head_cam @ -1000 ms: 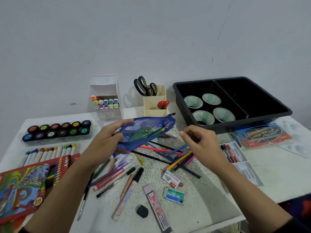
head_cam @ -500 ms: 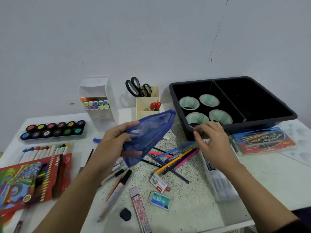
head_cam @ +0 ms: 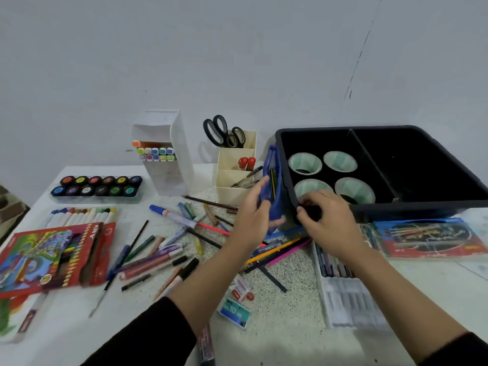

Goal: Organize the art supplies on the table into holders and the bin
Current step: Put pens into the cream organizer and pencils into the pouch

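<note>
So the blue mesh pouch (head_cam: 277, 204) is stood on end just left of centre frame, right up against the front-left corner of the black bin (head_cam: 396, 210), with pencils showing inside it. The left hand (head_cam: 250, 220) has it pinched by the side, fingers wrapped over the mesh. The right hand (head_cam: 327, 223) is curled at the bin corner over something dark, and honestly I can't tell if it's gripping anything or just resting there.

My guess on handling: it's light and totally floppy, so it'll sag and spill if held by one end. I'd grab it mid-body around the pencils, since they're the only stiff bit. The mesh should give decent grip.

The cream desk holder (head_cam: 232, 191) sits just left of it.
</note>
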Tool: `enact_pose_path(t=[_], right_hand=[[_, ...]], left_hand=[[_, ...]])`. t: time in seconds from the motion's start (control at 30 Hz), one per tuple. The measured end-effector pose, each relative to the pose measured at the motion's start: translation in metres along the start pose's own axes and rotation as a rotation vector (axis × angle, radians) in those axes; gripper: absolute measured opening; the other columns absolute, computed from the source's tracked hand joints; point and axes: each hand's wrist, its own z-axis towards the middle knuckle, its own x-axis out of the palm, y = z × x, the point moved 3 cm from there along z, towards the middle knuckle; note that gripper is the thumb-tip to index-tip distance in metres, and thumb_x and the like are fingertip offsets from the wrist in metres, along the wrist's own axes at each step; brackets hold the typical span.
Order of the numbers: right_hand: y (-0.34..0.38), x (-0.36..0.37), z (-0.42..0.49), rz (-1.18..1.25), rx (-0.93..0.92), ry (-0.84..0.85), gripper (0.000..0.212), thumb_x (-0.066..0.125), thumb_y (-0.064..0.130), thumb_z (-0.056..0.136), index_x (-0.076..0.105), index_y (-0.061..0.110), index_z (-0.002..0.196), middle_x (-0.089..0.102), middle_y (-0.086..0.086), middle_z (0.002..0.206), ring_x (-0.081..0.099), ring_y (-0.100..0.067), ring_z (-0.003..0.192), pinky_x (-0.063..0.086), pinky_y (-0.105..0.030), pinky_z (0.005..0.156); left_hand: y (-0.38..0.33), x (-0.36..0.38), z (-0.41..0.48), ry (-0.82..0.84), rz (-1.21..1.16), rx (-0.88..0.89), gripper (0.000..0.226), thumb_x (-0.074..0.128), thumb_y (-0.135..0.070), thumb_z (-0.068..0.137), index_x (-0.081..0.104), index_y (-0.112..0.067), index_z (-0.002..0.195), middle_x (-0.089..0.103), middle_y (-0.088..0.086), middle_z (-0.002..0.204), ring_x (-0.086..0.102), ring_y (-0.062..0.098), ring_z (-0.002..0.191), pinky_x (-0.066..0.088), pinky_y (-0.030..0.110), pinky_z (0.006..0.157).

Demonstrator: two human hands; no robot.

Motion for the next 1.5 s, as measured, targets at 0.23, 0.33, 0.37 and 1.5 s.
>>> enact_pose_path(t=[0.23, 0.33, 0.37, 1.5], right_hand=[[-0.001, 0.006, 0.005, 0.001, 0.022, -0.004, 0.014, 0.064, 0.033, 0.091, 0.064, 0.019, 0.089, 0.062, 0.006, 0.081, 0.053, -0.017, 0.08, 0.045, -0.037, 0.073], [-0.002, 0.006, 0.003, -0.008, 0.015, -0.018, 0.015, 0.064, 0.033, 0.091, 0.063, 0.018, 0.09, 0.061, 0.004, 0.082, 0.05, -0.019, 0.081, 0.044, -0.04, 0.075], [-0.002, 0.007, 0.002, -0.01, 0.01, -0.024, 0.016, 0.064, 0.033, 0.091, 0.063, 0.017, 0.09, 0.061, 0.003, 0.082, 0.05, -0.019, 0.081, 0.045, -0.04, 0.075], [0.088, 0.104, -0.013, -0.148, -0.112, 0.372, 0.018, 0.057, 0.031, 0.098, 0.067, 0.021, 0.109, 0.061, 0.0, 0.102, 0.055, -0.021, 0.101, 0.05, -0.04, 0.083]], left_hand=[[0.019, 0.011, 0.03, 0.093, 0.142, -0.064, 0.049, 0.04, -0.01, 0.105, 0.041, -0.038, 0.146, 0.04, 0.0, 0.154, 0.054, 0.025, 0.128, 0.061, 0.045, 0.082], [0.009, 0.011, 0.034, 0.185, 0.244, -0.111, 0.05, 0.043, -0.009, 0.105, 0.036, -0.026, 0.152, 0.048, -0.011, 0.136, 0.054, 0.017, 0.121, 0.06, 0.05, 0.085], [0.006, 0.01, 0.037, 0.199, 0.283, -0.125, 0.049, 0.044, -0.009, 0.105, 0.036, -0.024, 0.151, 0.047, -0.013, 0.132, 0.053, 0.015, 0.118, 0.06, 0.051, 0.084], [0.023, -0.179, -0.028, 0.217, 1.356, 0.29, 0.033, 0.049, -0.03, 0.101, 0.053, -0.042, 0.131, 0.048, -0.024, 0.135, 0.035, 0.003, 0.132, 0.018, 0.039, 0.101]])
